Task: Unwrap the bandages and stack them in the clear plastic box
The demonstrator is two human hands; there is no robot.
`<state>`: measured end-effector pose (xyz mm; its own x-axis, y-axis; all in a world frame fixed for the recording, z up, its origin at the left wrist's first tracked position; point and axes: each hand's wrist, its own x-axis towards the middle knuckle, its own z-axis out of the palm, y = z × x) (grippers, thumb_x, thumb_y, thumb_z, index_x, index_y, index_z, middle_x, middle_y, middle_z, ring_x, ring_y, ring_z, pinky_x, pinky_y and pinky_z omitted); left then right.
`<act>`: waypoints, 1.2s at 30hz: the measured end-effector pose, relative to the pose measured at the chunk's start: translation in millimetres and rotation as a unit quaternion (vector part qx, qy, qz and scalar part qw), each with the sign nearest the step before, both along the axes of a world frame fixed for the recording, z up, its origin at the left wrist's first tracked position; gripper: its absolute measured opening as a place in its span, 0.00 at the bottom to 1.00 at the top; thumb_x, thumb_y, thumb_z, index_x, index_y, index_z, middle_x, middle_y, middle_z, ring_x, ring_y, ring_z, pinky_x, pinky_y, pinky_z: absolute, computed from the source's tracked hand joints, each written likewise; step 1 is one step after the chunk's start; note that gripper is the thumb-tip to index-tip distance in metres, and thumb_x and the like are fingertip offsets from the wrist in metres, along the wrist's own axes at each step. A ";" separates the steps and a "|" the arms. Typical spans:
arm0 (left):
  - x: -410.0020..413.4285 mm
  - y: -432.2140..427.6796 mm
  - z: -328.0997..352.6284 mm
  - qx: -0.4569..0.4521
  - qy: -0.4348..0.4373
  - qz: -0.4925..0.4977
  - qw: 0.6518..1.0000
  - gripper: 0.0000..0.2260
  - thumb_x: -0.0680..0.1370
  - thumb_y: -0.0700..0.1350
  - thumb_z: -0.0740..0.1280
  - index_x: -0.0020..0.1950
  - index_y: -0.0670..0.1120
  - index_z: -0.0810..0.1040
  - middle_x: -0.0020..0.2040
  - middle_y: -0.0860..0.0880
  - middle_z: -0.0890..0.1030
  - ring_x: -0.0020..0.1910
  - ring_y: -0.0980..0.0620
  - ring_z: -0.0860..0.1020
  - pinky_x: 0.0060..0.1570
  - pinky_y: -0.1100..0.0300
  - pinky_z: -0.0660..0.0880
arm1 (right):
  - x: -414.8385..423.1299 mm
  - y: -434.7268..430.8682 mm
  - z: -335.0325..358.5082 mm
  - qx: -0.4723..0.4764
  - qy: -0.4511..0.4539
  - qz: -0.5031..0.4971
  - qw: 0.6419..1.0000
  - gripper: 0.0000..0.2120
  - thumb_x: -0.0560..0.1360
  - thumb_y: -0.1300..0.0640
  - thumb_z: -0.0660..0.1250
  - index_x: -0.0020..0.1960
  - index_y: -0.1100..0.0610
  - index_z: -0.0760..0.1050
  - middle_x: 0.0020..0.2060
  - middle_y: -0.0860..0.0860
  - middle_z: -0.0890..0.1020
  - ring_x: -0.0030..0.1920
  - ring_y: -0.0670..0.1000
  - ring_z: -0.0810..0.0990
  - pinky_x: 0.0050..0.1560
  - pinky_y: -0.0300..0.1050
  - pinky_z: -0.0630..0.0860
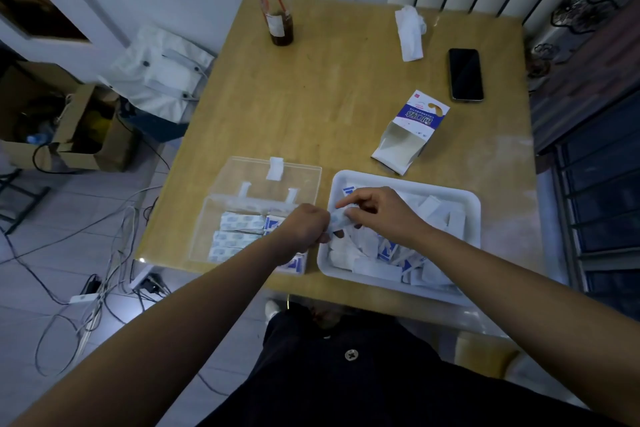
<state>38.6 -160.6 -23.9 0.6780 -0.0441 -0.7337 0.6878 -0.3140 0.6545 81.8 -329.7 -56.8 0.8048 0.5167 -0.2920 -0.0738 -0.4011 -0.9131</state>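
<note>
A clear plastic box [221,218] with its lid tipped back stands at the table's near left, several bandages [240,222] lying flat inside. To its right a white tray [472,218] holds a heap of wrapped bandages and torn wrappers [384,250]. Between box and tray my left hand [304,230] and my right hand [377,211] both pinch one small bandage [337,220], which is blurred; I cannot tell whether its wrapper is still on. My left forearm crosses over the box's near right corner.
An empty bandage carton [412,132] lies behind the tray. Farther back sit a black phone [465,74], a crumpled tissue [410,31] and a plastic cup with a red straw [278,17]. Cables and cardboard boxes cover the floor at left.
</note>
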 end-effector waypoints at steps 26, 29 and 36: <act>-19.8 200.9 -30.6 0.196 -0.165 0.044 0.966 0.13 0.78 0.54 0.66 0.47 0.44 0.78 0.32 0.48 0.82 0.28 0.51 0.73 0.30 0.61 0.67 | -43.4 161.6 -16.0 -0.015 0.166 -0.244 0.955 0.06 0.70 0.68 0.74 0.39 0.59 0.79 0.35 0.56 0.83 0.30 0.50 0.83 0.39 0.44 0.83; -20.1 208.2 -36.1 0.240 -0.157 0.048 0.957 0.10 0.77 0.51 0.68 0.52 0.46 0.75 0.34 0.49 0.78 0.32 0.51 0.74 0.31 0.59 0.66 | -45.8 174.2 -25.4 -0.030 0.183 -0.262 0.947 0.06 0.69 0.68 0.75 0.39 0.60 0.80 0.38 0.59 0.84 0.34 0.56 0.84 0.42 0.48 0.83; -26.2 208.1 -43.9 0.270 -0.168 -0.005 0.948 0.09 0.75 0.44 0.67 0.54 0.45 0.74 0.31 0.53 0.73 0.31 0.55 0.71 0.28 0.59 0.61 | -47.5 201.3 -47.1 -0.075 0.178 -0.307 0.932 0.06 0.70 0.68 0.74 0.46 0.65 0.80 0.34 0.57 0.82 0.28 0.50 0.81 0.34 0.42 0.82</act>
